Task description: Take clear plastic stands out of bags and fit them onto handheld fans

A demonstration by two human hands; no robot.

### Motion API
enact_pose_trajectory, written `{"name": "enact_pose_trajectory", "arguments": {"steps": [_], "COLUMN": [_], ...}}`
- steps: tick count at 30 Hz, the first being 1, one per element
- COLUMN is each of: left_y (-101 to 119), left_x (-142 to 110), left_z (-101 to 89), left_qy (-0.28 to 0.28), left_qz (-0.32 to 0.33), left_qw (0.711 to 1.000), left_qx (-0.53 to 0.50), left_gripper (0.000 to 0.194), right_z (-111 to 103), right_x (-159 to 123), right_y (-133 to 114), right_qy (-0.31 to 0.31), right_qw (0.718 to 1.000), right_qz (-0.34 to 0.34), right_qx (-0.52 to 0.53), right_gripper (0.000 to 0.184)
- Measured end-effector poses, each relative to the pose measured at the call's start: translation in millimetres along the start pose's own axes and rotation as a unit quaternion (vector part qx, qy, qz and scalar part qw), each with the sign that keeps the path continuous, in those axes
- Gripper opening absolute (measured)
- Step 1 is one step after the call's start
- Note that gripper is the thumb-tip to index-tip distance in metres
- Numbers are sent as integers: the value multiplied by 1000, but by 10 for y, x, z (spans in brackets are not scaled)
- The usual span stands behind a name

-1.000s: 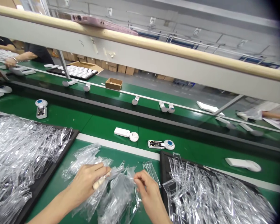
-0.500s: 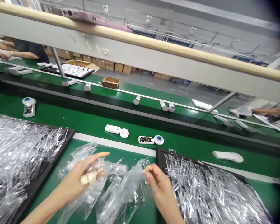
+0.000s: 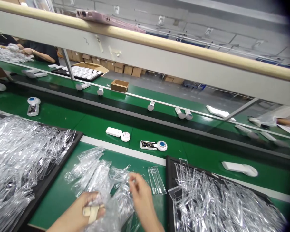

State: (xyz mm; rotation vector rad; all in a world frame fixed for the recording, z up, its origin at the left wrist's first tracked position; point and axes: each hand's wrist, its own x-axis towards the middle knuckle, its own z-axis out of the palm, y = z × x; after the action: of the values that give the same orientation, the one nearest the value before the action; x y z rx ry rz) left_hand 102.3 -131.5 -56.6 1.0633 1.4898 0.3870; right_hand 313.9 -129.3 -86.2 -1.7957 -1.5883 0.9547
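Observation:
My left hand, with beige tape around a finger, is closed on a crumpled clear plastic bag low in the view. My right hand is just right of it, thumb and fingers pinched at the edge of the clear plastic pieces. Whatever is in that pinch is too small and transparent to make out. More clear pieces lie heaped on the green bench beyond my left hand. A few narrow clear plastic strips lie side by side right of my right hand.
Black trays piled with clear plastic parts flank me, left tray and right tray. White devices with round heads lie along the green line, one with an exposed circuit board. Co-workers' arms show across the line.
My left hand has drawn the bag down and nearer. My right hand has moved left, and the clear strips to its right now lie uncovered on the bench. The view has shifted slightly.

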Motion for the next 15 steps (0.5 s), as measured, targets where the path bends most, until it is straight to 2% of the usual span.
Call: {"name": "enact_pose_trajectory", "arguments": {"steps": [2, 3, 5, 6, 7, 10, 15], "left_y": [-22, -19, 4, 20, 37, 91, 258], "left_x": [12, 19, 34, 41, 48, 58, 63], "left_z": [-67, -105, -178, -208, -231, -263, -288], "left_qy": [32, 27, -8, -24, -32, -21, -29], "left_qz": [-41, -40, -7, 14, 27, 15, 45], "left_qw": [996, 994, 992, 991, 989, 985, 976], "left_qx": [-71, -96, -126, -134, -140, -169, -212], "left_gripper": [65, 65, 55, 49, 44, 36, 32], "right_z": [-59, -54, 6, 43, 71, 50, -274], "right_x": [240, 338, 462, 488, 493, 429, 221], "right_y": [173, 249, 361, 394, 411, 374, 89], "right_qy": [17, 14, 4, 2, 1, -4, 34], "right_qw": [984, 972, 960, 960, 960, 965, 982], "right_qz": [63, 79, 86, 79, 71, 36, -69], "right_qx": [-164, -221, -267, -267, -269, -261, -175], "right_gripper": [25, 25, 15, 9, 11, 21, 13]}}
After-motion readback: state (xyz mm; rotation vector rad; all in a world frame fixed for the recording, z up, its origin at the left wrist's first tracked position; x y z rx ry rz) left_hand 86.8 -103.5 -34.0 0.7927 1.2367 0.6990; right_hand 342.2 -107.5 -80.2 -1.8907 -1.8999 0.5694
